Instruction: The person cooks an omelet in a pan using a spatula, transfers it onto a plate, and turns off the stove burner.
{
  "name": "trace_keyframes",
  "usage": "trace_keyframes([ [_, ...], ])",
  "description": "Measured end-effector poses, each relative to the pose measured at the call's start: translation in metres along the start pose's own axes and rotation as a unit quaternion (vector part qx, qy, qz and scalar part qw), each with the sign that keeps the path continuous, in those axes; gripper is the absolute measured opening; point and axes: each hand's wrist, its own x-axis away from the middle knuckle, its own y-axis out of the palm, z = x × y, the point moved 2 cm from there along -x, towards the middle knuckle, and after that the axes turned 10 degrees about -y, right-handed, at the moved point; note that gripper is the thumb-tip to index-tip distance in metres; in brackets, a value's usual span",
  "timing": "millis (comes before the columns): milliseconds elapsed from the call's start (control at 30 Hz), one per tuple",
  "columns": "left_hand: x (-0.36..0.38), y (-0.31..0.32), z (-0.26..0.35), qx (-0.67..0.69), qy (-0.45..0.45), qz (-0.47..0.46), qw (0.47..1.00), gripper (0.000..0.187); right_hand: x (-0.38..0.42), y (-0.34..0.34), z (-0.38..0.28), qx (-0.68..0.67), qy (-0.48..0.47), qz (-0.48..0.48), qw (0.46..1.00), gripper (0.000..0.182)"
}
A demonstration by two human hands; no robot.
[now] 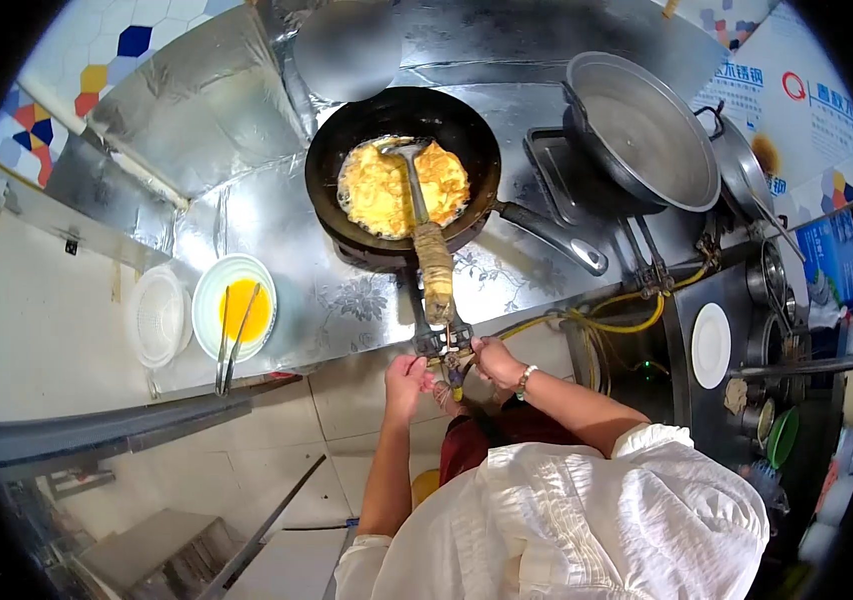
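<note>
At the counter's front edge, below the burner, my right hand (495, 362) has its fingers closed at the black knob of a gas valve (437, 343). My left hand (408, 375) is just left of the same valve, fingers curled; whatever they hold is hidden. Ahead of both hands a black wok (325, 205) sits on the burner. Frying egg (372, 185), yellow with browned patches, lies in bubbling oil inside it. A spatula (434, 265) with a wrapped handle rests across the wok, its metal end in the egg and its handle pointing towards me.
Left on the counter stand a bowl of beaten egg (259, 312) with metal tongs (237, 340) across it, and a white plastic bowl (159, 315). A large metal pot (647, 130) is at right. Yellow hoses (637, 312) run along the edge. A white plate (711, 345) lies farther right.
</note>
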Motion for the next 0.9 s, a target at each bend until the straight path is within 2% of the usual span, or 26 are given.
trace_keyframes([
  [133,-0.001,0.003,0.000,0.020,-0.006,0.012,1.000,0.018,0.020,0.002,-0.022,-0.102,0.012,-0.021,0.995,0.032],
  [200,0.000,0.005,0.000,0.104,-0.066,-0.025,0.992,0.019,0.015,0.003,-0.013,-0.151,0.014,-0.036,0.988,0.030],
  [233,0.000,0.006,-0.001,0.103,-0.067,-0.028,0.992,0.019,0.012,0.002,-0.009,-0.152,0.014,-0.033,0.988,0.030],
  [333,-0.001,0.007,-0.004,0.100,-0.077,-0.017,0.992,0.021,-0.001,0.004,0.005,-0.136,0.013,-0.010,0.991,0.028],
  [400,-0.002,0.007,-0.009,0.095,-0.061,0.006,0.994,0.023,-0.008,0.004,0.011,-0.035,-0.027,-0.001,0.999,0.039],
  [433,-0.003,0.007,-0.011,0.091,-0.064,-0.001,0.994,0.023,-0.009,0.004,0.012,-0.039,-0.027,0.006,0.999,0.039],
  [500,-0.004,0.006,-0.012,0.051,-0.012,0.023,0.998,0.022,-0.010,0.005,0.008,0.027,-0.011,0.035,0.999,0.043],
  [533,-0.002,0.007,-0.012,0.044,-0.014,0.011,0.999,0.022,-0.003,0.009,-0.001,0.020,-0.010,0.048,0.999,0.043],
  [600,0.001,0.008,-0.009,0.000,0.031,0.047,0.998,0.024,0.010,0.010,-0.017,0.037,0.002,0.088,0.995,0.044],
  [700,0.003,0.011,-0.011,-0.009,0.054,0.041,0.998,0.027,-0.008,0.010,0.005,0.044,-0.003,0.070,0.997,0.046],
  [733,0.003,0.011,-0.011,0.005,0.057,0.048,0.997,0.028,-0.005,0.011,0.005,0.053,-0.030,0.072,0.996,0.052],
  [800,0.011,0.014,-0.005,-0.008,0.044,0.047,0.998,0.033,-0.014,0.005,0.018,-0.011,-0.012,-0.022,1.000,0.056],
  [867,0.030,0.021,0.012,0.016,-0.005,0.088,0.996,0.033,0.004,-0.005,-0.010,-0.086,0.052,-0.057,0.993,0.057],
  [900,0.031,0.010,0.011,0.002,-0.017,0.113,0.993,0.037,0.006,-0.018,-0.011,-0.090,0.038,-0.114,0.989,0.056],
])
